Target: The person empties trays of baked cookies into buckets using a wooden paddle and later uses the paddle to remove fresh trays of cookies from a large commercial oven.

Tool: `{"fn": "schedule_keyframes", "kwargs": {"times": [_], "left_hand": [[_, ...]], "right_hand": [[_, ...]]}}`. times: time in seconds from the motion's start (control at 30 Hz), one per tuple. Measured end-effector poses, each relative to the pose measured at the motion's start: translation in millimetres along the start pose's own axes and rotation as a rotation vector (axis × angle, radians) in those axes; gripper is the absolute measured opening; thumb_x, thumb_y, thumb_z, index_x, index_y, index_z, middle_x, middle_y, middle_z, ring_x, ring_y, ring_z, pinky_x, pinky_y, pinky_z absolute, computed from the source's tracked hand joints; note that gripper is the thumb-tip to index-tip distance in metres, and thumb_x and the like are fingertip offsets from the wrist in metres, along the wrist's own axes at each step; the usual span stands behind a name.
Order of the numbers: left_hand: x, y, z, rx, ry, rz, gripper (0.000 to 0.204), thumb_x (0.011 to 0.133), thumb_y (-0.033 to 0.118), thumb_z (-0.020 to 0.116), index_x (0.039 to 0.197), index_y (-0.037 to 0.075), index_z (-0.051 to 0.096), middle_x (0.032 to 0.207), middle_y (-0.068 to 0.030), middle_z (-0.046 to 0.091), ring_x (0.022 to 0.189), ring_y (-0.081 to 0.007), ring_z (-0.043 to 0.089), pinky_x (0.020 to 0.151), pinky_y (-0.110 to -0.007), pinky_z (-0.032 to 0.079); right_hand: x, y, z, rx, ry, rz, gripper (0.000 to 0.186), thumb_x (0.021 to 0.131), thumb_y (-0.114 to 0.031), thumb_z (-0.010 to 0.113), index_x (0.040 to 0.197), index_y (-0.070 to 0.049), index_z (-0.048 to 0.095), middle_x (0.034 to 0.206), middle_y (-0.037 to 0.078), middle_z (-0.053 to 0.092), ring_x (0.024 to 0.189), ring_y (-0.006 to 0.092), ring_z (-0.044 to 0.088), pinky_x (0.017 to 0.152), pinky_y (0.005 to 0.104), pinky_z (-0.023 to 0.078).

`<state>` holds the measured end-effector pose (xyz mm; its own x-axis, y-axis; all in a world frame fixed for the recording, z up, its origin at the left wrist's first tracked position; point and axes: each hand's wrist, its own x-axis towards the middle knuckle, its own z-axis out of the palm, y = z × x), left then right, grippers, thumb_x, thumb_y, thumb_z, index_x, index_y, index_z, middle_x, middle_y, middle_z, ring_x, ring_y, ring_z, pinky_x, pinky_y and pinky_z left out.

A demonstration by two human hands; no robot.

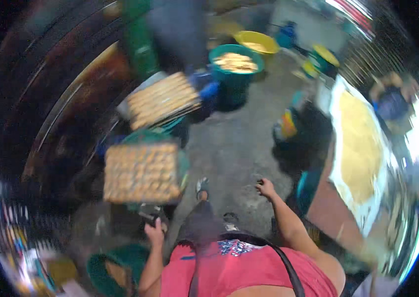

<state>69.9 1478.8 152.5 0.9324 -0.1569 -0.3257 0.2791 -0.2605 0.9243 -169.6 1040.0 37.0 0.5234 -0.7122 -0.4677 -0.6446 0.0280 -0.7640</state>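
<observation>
My left hand (pixel 156 228) is closed round a small dark object (pixel 149 217), blurred, just below a tray of golden baked pieces in rows (pixel 141 172). That tray rests over a green tub at my left. My right hand (pixel 264 188) hangs over the grey floor with its fingers apart and nothing in them. Farther forward on the left, a second tray of golden pieces in long rows (pixel 162 99) lies tilted on a stack.
Ahead stand a green bucket of golden pieces (pixel 235 63) and a yellow basin (pixel 256 42). At right, pale yellow dough or batter covers a white sheet on a table (pixel 320 200), with a blurred person (pixel 391 99) beyond. A green tub (pixel 104 274) is low at left.
</observation>
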Motion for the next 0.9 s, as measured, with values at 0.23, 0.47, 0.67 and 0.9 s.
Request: {"fn": "schedule_keyframes", "kwargs": {"times": [0.23, 0.47, 0.67, 0.9], "left_hand": [[139.7, 155.8, 217.0, 0.302, -0.347, 0.4, 0.026, 0.081, 0.014, 0.061, 0.096, -0.005, 0.054, 0.088, -0.0113, 0.061, 0.079, -0.0219, 0.058, 0.073, -0.034, 0.046], [286.8, 251.6, 471.7, 0.335, -0.812, 0.578, 0.032, 0.08, 0.017, 0.062, 0.103, -0.004, 0.054, 0.092, -0.0129, 0.062, 0.083, -0.0229, 0.059, 0.077, -0.032, 0.045], [393.9, 245.2, 649.1, 0.637, -0.843, 0.261, 0.04, 0.078, 0.02, 0.064, 0.11, -0.003, 0.054, 0.1, -0.0149, 0.063, 0.089, -0.0254, 0.06, 0.081, -0.034, 0.044], [523.7, 148.7, 664.9, 1.019, -0.742, -0.338, 0.043, 0.076, 0.024, 0.065, 0.095, -0.013, 0.056, 0.09, -0.0192, 0.063, 0.084, -0.0261, 0.061, 0.074, -0.037, 0.046]], "right_hand": [[15.6, 104.0, -48.6, -0.059, 0.202, 0.35, 0.024, 0.077, -0.017, 0.064, 0.096, -0.004, 0.057, 0.074, 0.006, 0.059, 0.058, 0.0174, 0.057, 0.043, 0.0331, 0.045], [24.9, 128.7, -33.9, 0.071, 0.12, 0.471, 0.019, 0.077, -0.016, 0.062, 0.094, -0.006, 0.058, 0.079, 0.007, 0.062, 0.065, 0.0206, 0.061, 0.048, 0.0356, 0.047], [148.5, 77.5, -81.2, 0.412, 0.376, 0.658, 0.011, 0.074, -0.013, 0.061, 0.084, -0.007, 0.061, 0.075, 0.006, 0.06, 0.065, 0.0161, 0.056, 0.056, 0.0365, 0.047], [365.2, -60.1, -313.1, 0.134, 0.643, 0.201, 0.02, 0.077, -0.012, 0.062, 0.095, -0.004, 0.06, 0.074, 0.005, 0.06, 0.063, 0.0116, 0.055, 0.057, 0.0261, 0.046]]}}
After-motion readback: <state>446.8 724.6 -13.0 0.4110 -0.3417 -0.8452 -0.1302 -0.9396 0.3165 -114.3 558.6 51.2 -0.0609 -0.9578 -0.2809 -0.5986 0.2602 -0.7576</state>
